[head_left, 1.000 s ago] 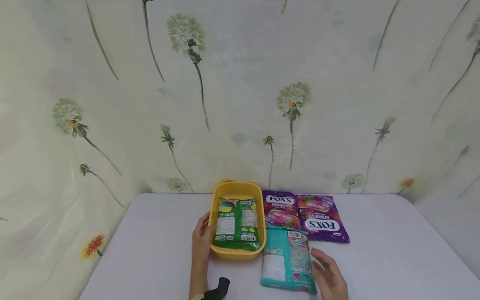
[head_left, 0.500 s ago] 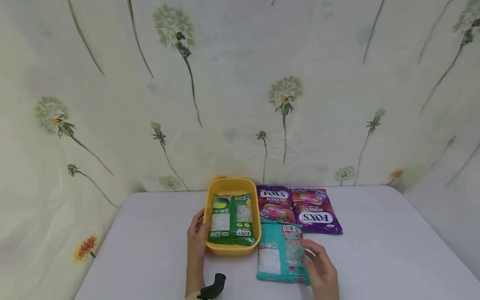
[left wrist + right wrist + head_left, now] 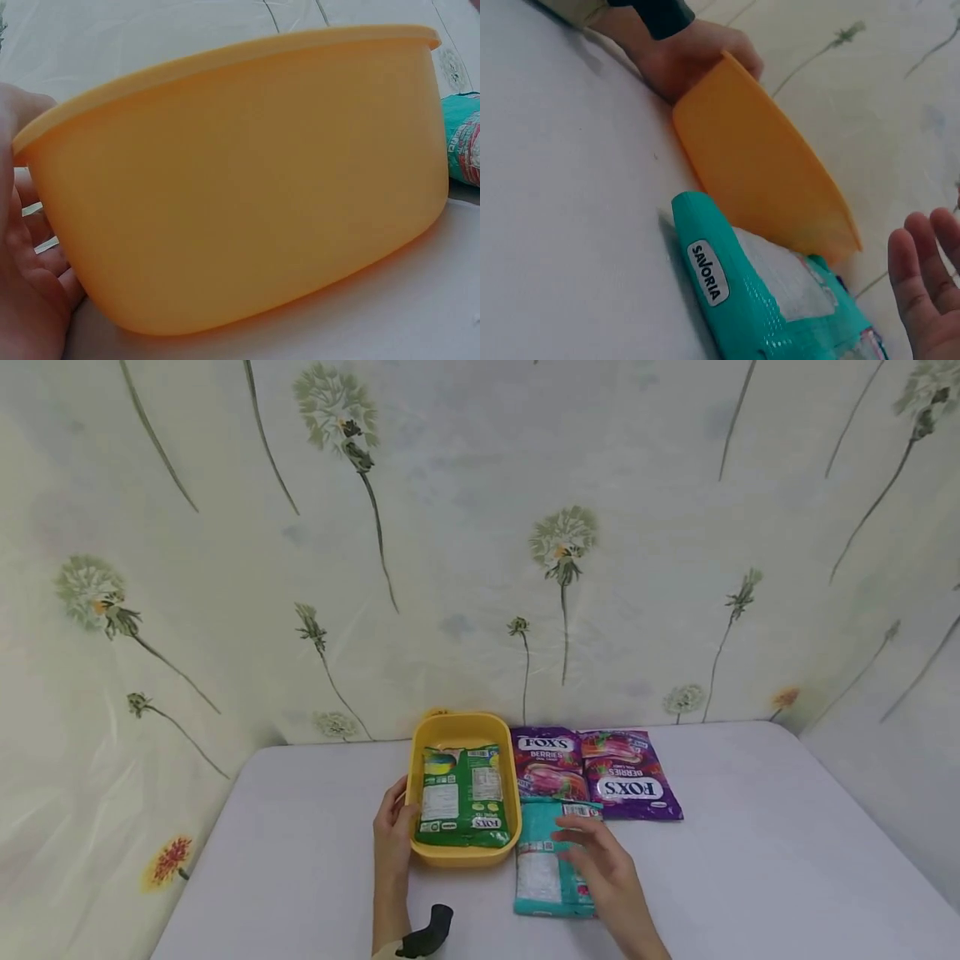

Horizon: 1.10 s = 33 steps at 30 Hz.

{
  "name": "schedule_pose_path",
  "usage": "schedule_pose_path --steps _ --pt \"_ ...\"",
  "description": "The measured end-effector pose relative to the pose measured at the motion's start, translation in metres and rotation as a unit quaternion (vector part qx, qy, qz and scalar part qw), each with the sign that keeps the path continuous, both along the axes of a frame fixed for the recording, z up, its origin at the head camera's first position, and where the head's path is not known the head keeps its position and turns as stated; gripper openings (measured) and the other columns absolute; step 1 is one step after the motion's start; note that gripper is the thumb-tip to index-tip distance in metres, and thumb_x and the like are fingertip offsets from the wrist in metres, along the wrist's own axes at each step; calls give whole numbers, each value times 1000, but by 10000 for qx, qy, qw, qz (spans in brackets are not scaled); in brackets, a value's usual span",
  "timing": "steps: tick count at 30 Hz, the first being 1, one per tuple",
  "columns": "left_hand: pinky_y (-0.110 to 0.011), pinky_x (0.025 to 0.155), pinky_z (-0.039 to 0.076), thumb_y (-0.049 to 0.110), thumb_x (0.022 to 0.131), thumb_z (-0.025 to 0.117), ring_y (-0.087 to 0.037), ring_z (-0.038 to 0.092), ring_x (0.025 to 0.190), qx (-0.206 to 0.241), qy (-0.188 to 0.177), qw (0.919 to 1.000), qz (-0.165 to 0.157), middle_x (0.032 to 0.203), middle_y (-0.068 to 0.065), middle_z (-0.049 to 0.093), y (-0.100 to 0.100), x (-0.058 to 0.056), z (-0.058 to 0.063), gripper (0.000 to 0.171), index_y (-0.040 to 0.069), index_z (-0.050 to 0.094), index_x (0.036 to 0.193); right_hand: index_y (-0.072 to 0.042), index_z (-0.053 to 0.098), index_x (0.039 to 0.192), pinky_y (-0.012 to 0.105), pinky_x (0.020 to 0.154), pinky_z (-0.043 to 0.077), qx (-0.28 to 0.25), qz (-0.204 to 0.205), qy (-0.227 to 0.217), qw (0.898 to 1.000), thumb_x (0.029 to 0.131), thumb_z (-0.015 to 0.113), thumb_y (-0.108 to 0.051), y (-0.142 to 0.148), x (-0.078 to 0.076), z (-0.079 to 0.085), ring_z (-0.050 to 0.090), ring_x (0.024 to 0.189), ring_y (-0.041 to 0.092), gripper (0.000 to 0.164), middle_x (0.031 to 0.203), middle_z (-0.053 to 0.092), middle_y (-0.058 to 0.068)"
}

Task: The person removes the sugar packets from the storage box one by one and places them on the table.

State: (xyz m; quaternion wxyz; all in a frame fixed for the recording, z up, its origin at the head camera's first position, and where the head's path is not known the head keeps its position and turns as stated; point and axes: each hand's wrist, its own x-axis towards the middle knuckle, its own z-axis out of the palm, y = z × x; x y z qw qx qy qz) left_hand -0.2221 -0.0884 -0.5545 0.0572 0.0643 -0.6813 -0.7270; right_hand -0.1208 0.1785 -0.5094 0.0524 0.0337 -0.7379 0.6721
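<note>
My left hand (image 3: 392,835) grips the left side of a yellow plastic tub (image 3: 463,859). In the left wrist view its thumb lies over the tub's rim and the fingers are against the outer wall. A green Fox's candy bag (image 3: 459,802) lies inside the tub. Just right of the tub, a teal candy bag (image 3: 537,881) lies back side up on the table. Above this bag hovers my right hand (image 3: 609,868), fingers apart and holding nothing, covering part of it. The right wrist view shows the fingers (image 3: 909,285) raised clear of the teal bag (image 3: 742,292).
Two purple Fox's Berries bags lie behind the teal one: a left bag (image 3: 546,762) against the tub and a right bag (image 3: 634,777). The white table (image 3: 750,860) meets a dandelion-print backdrop (image 3: 450,543) at its far edge.
My right hand has moved left and forward from the teal bag's right edge to above it. The left hand keeps its grip on the tub. The head view has shifted slightly.
</note>
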Motion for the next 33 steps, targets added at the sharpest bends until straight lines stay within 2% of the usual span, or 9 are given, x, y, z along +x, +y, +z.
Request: schedule_pose_path --steps 7,11,16,19,26,30,33 --pt "-14 91 46 10 92 48 -24 52 124 61 61 10000 25 139 -7 51 2 0 1 44 19 50 135 -8 41 135 28 93 51 -375 594 362 9969 97 47 -10 -11 -16 8 53 123 23 39 136 45 19" --pt "-14 90 46 8 91 49 -24 53 123 91 83 9999 62 139 -7 51 3 -1 1 44 18 51 134 -8 39 136 28 95 49 -588 838 304 9943 97 47 -10 -19 -19 17 49 127 29 40 140 40 23" --pt "-12 88 46 8 91 49 -25 53 122 82 93 9999 38 138 -7 51 2 -1 2 44 18 51 135 -7 35 140 33 99 46 -700 1094 239 9912 98 46 -12 -29 -22 21 40 133 37 44 147 35 21" --pt "-11 87 45 9 92 48 -24 53 122 68 93 9999 27 138 -8 52 1 0 2 44 18 51 134 -9 33 142 36 103 42 -685 1219 -57 9902 97 49 -16 -36 -23 23 32 138 37 49 151 31 16" --pt "-13 88 46 10 92 48 -23 54 122 -3 42 10000 65 137 -6 52 0 1 0 44 20 51 134 -22 35 142 42 105 40 -143 1167 -605 9912 94 54 -30 -48 -28 27 30 141 32 52 150 35 2" --pt "-14 90 46 12 91 49 -20 54 122 -46 -7 9999 103 136 -3 53 1 1 0 43 22 52 133 -28 36 140 48 107 37 -8 1147 -735 9907 94 54 -32 -50 -30 29 29 142 33 49 150 35 1" --pt "-13 91 45 13 91 48 -17 53 123 -92 -42 9999 119 136 0 53 1 1 0 43 23 51 133 -28 37 139 49 108 35 36 1094 -743 9912 94 54 -34 -53 -32 30 29 142 32 49 151 35 3"
